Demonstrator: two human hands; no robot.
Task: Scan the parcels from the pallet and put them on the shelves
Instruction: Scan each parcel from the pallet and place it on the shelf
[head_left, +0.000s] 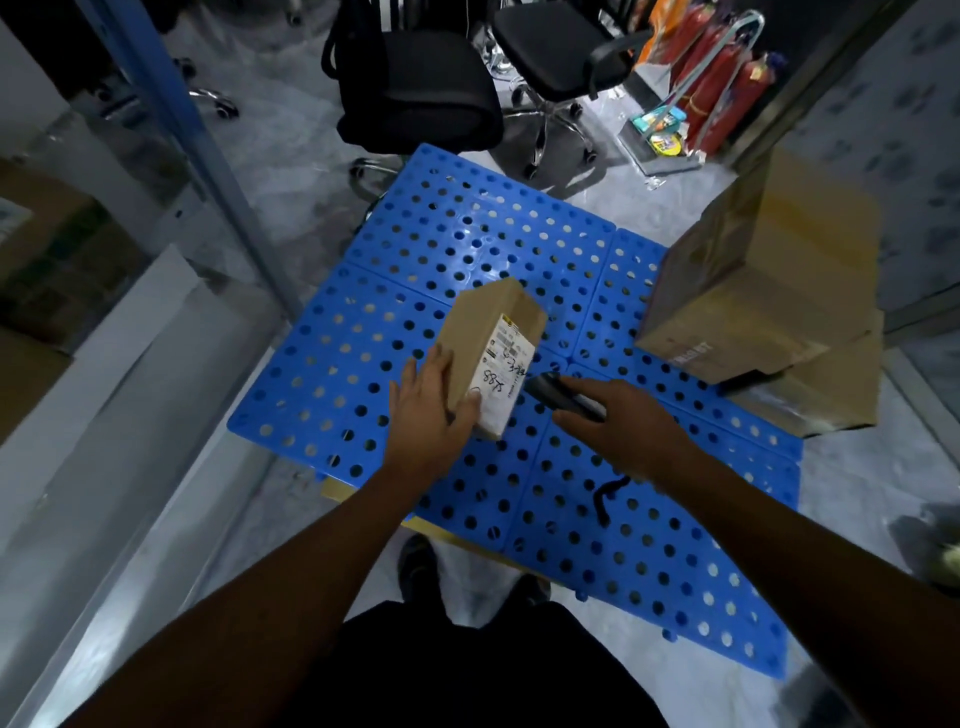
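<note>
A small brown cardboard parcel (488, 332) with a white shipping label is held above the blue perforated pallet (363, 332). My left hand (431, 410) grips its near end, thumb on the label. My right hand (623, 415) holds a black barcode scanner (558, 392), its head close to the label on the parcel's right side. The scanner's black cord dangles below my right wrist. Two larger brown boxes (769, 291) are stacked at the pallet's right side.
A shelf unit with a grey upright (208, 171) and white boards stands at the left, holding cardboard boxes. Two black office chairs (415, 88) stand behind the pallet. Red fire extinguishers (722, 83) lean at the back right. My feet are at the pallet's near edge.
</note>
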